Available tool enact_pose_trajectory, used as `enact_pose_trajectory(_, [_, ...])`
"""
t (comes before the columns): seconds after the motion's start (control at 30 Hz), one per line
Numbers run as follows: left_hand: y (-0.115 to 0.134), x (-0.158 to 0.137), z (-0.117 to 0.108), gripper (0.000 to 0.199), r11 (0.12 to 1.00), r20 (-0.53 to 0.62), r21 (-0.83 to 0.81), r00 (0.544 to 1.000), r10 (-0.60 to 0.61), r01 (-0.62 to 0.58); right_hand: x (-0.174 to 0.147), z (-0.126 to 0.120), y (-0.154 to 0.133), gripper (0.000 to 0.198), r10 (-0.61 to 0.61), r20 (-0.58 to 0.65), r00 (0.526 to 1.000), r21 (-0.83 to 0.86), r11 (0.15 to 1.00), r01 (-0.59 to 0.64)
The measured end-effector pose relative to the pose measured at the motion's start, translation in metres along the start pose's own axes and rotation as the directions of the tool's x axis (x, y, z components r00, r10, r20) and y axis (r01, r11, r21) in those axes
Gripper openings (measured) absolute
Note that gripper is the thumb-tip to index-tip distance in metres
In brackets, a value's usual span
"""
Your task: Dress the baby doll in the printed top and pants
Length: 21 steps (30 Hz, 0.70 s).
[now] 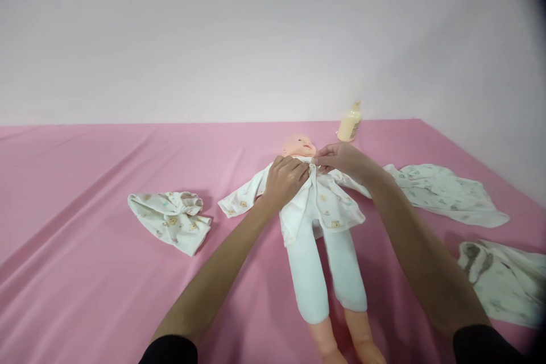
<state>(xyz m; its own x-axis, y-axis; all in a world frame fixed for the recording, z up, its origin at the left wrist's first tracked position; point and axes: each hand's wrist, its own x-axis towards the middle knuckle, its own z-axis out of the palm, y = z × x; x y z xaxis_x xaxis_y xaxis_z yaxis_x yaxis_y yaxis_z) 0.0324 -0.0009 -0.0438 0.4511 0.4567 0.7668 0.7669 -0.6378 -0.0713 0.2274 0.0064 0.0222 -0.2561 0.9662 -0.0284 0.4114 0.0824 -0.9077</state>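
A baby doll (299, 145) lies on its back with its head toward the wall and its bare feet toward me. It wears a white printed jacket (341, 205) with both sleeves spread out, and its legs (309, 278) are covered in pale white cloth down to the shins. At the jacket's neckline my left hand (286, 179) has its fingers closed on the front edge. Close beside it, my right hand (339, 158) pinches the jacket near the collar. The fingertips hide the exact spot of the fastening.
Pink cloth (106, 159) covers the surface. Folded printed clothing (173, 219) lies to the left. On the right are a crumpled white garment (452, 193) and another folded one (507, 281). A pump bottle (350, 123) stands by the white wall (213, 51).
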Motion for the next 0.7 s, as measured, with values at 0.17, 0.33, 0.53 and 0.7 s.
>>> enact_pose_trajectory(0.17, [0.0,0.001,-0.001,0.021,0.999,-0.008,0.026,0.999,0.037,-0.036,0.004,0.002,0.003,0.006,0.017,0.028,0.999,0.014,1.0,-0.017])
enact_pose_trajectory(0.33, [0.001,0.003,-0.003,0.023,0.999,0.014,0.026,0.999,0.033,-0.034,0.003,0.006,0.001,0.009,0.021,0.016,1.0,0.055,0.998,-0.021])
enact_pose_trajectory(0.53, [0.002,0.008,-0.011,0.025,0.999,0.123,0.029,0.992,0.02,-0.024,0.002,0.007,-0.001,0.006,0.042,0.012,0.999,0.081,0.996,-0.043])
enact_pose_trajectory(0.7, [0.007,0.014,-0.026,0.021,0.998,0.278,-0.016,0.96,-0.048,0.055,0.001,0.006,-0.003,0.007,0.05,0.024,0.998,0.113,0.992,-0.053])
